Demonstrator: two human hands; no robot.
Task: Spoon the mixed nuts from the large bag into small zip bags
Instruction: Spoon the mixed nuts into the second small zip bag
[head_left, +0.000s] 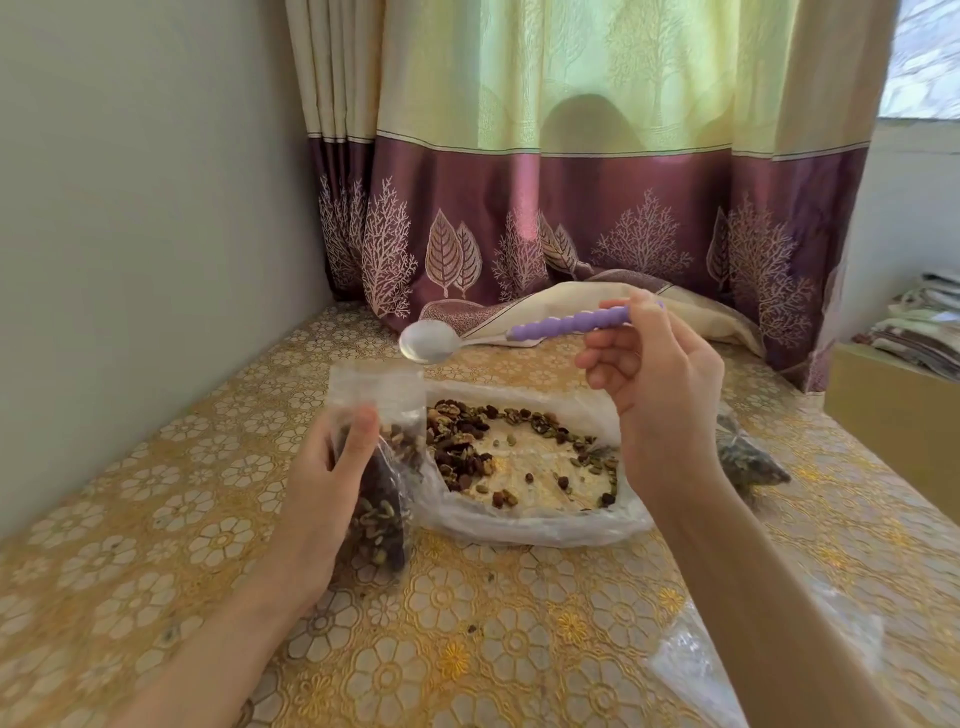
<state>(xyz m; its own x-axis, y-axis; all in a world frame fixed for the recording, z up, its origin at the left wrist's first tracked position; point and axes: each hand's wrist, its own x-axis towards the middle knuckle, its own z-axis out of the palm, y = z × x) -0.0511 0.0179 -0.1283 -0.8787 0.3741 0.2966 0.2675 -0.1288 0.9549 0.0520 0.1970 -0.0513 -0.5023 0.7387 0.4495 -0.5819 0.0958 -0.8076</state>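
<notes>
While L hand (332, 483) grips small bag (376, 467), R hand (654, 384) round spoon (519, 332), curtain (571, 208) behind

A home room: patterned curtain (571, 156) at a window, floral-clothed table (467, 649), folded linens (919, 322).

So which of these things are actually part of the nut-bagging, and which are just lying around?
Part of the job:
- spoon, empty, held by the right hand
- small zip bag, partly filled, held by the left hand
- large bag, open, with mixed nuts inside

Just lying about:
- curtain
- floral table cover
- cardboard box
- folded cloths
</notes>
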